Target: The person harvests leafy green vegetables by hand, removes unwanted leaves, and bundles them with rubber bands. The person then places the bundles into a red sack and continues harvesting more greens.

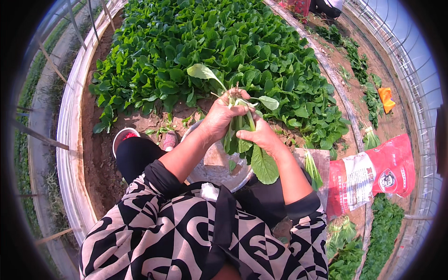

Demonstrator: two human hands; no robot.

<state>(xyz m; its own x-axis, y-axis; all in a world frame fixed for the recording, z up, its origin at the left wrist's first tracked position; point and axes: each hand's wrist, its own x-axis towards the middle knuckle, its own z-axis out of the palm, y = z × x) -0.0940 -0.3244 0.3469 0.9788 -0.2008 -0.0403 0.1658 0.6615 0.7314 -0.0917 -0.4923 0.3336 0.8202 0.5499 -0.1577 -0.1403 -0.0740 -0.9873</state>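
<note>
Above a wide basin, both hands are on a small bunch of leafy greens, turned with its roots up and its leaves hanging down. My left hand pinches the stems just below the brown roots. On the lower stems and leaves, my right hand is closed around the other side, thumb in front. A pale leaf sticks out to the upper left, and a smaller leaf to the right. My fingers partly hide the stems.
Dense greens grow ahead. A white tub with something red stands by my left leg. At right lie cut stalks, a red-and-white printed sack, heaped greens and an orange bag. Another person is at the top right.
</note>
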